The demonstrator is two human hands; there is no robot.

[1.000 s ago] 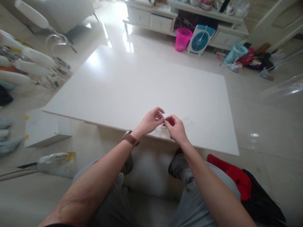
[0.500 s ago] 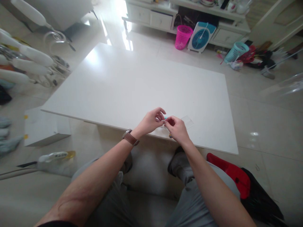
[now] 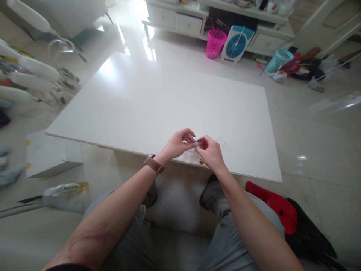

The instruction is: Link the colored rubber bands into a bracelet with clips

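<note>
Near the front edge of the white table (image 3: 158,101), my left hand (image 3: 181,143) and my right hand (image 3: 208,147) meet at the fingertips. Between them shows a tiny blue piece (image 3: 196,141), too small to name. Thumb and forefinger of each hand are pinched at it; the left hand's other fingers are curled loosely. Below the hands, at the table edge, lies a small dark and yellow piece (image 3: 201,161). A clear, flat plastic piece (image 3: 223,144) rests on the tabletop just right of my right hand. Some small bits under the fingers are partly hidden.
Across the floor, a pink basket (image 3: 216,44) and a blue and white fan (image 3: 237,43) stand before a white cabinet (image 3: 188,23). A light blue basket (image 3: 279,61) is at the right. Beside my right leg is a red object (image 3: 270,199); a white box (image 3: 53,154) sits at left.
The view has shifted slightly. My hands stay together at the table edge, and more of the blue piece shows between the fingertips.
</note>
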